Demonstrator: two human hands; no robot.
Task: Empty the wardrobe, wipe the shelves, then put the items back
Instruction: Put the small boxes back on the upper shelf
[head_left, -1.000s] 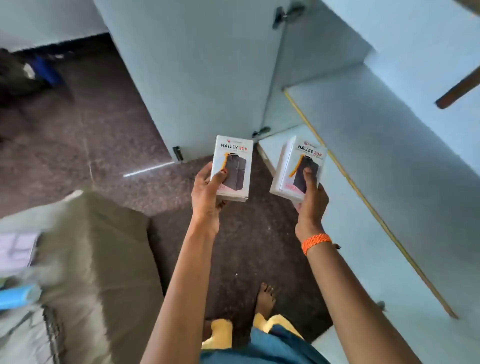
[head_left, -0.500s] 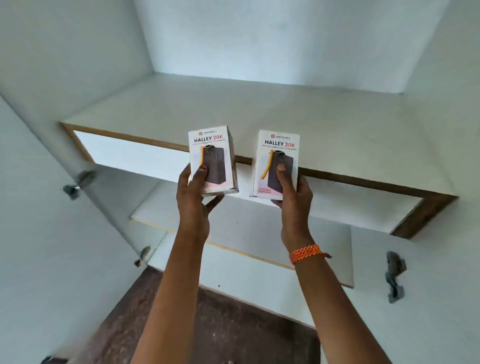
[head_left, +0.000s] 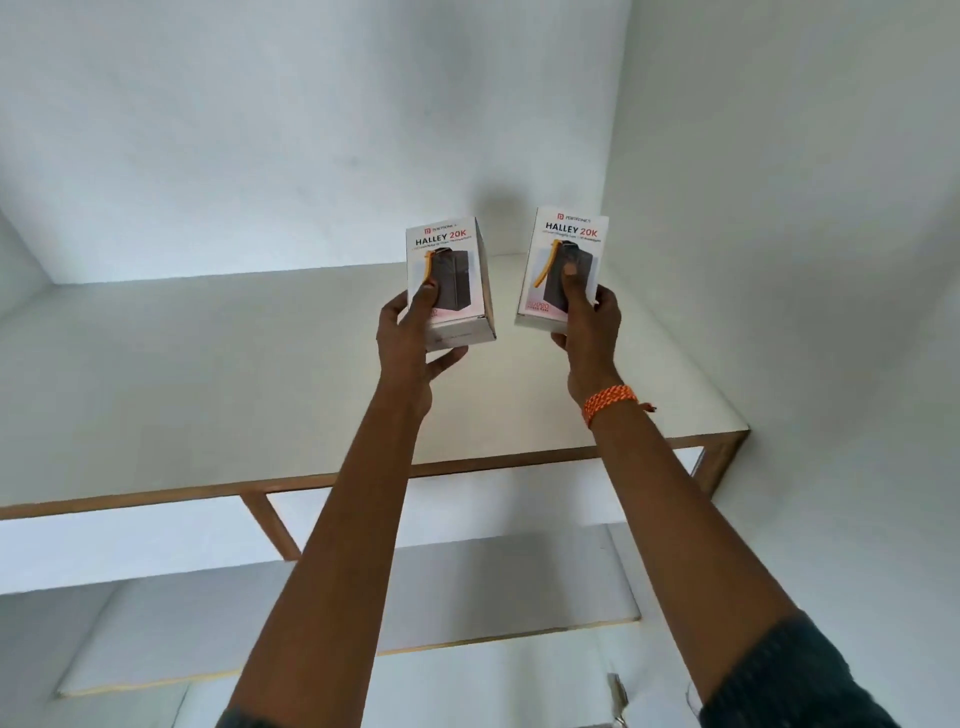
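Observation:
Two white "HALLEY 20K" boxes are held upright above the bare top shelf (head_left: 208, 374) of the white wardrobe. My left hand (head_left: 415, 338) grips the left box (head_left: 457, 265), thumb on its front face. My right hand (head_left: 587, 322), with an orange band at the wrist, grips the right box (head_left: 571, 244) the same way. The two boxes are apart from each other. I cannot tell whether either box touches the shelf.
The shelf has a brown front edge (head_left: 311, 480) with a wooden divider (head_left: 272, 525) under it. A lower shelf (head_left: 467, 597) shows below. The wardrobe's right wall (head_left: 805, 260) stands close to the right box. A metal hinge (head_left: 618, 691) sits low on the right.
Both hands have risen from floor level to the top shelf, carrying the two boxes. My view has swung up from the floor into the wardrobe.

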